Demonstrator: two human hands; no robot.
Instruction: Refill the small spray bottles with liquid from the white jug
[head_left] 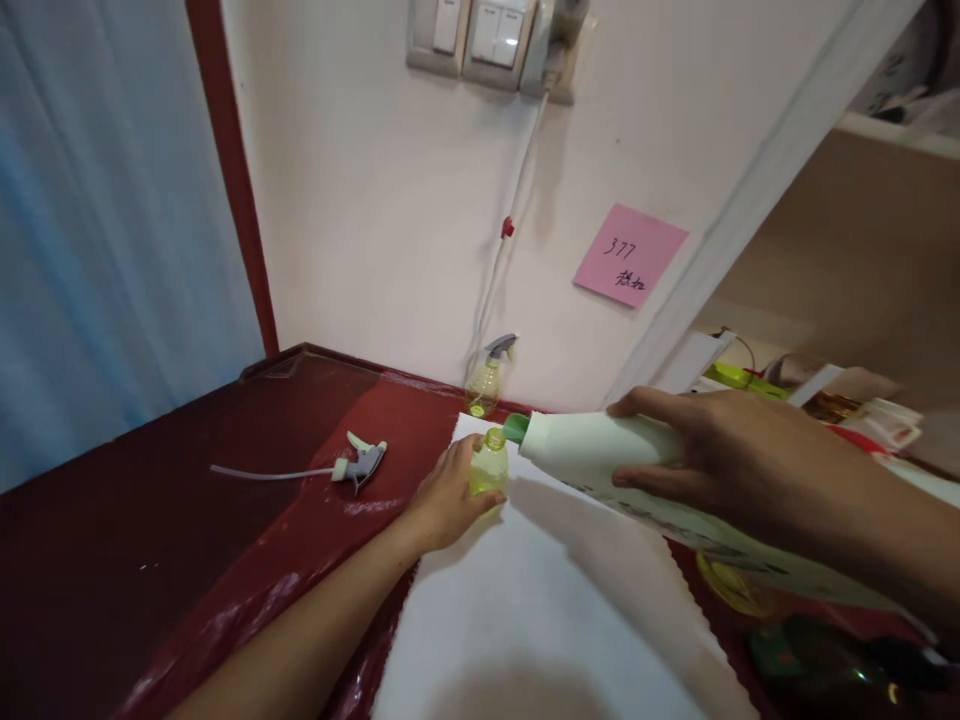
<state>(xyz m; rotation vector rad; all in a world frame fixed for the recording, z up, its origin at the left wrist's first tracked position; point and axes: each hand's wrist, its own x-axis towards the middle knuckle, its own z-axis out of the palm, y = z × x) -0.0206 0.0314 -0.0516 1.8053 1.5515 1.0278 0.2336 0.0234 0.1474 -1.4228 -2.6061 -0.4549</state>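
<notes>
Far to the left of the grip of the left hand [442, 510] hangs a pale blue fabric curtain [112, 210]. Nearer to that grip, on the glossy dark red tabletop [255, 505], lies a grey-and-white plastic trigger sprayer head [364, 463], its thin clear tube pointing away from the hand. The left hand curls around a small translucent yellow-green bottle [489, 470], whose uncapped mouth faces upward. Below this grip spreads a white sheet with jagged edges [495, 610]; whether the bottle's base rests on it, I cannot tell. Just beyond the grip stands a similar yellow-green spray bottle with a grey trigger [484, 383]. Immediately right of the left grip, a green spout [515, 428] on a large pale green bottle [574, 450] reaches the open mouth; I cannot tell whether they touch. The large bottle lies tilted in the right hand [694, 450], which clasps it with digits on both sides. Above the right grip, a square pink paper note [631, 255] with black handwriting is stuck to the white wall [360, 200].
</notes>
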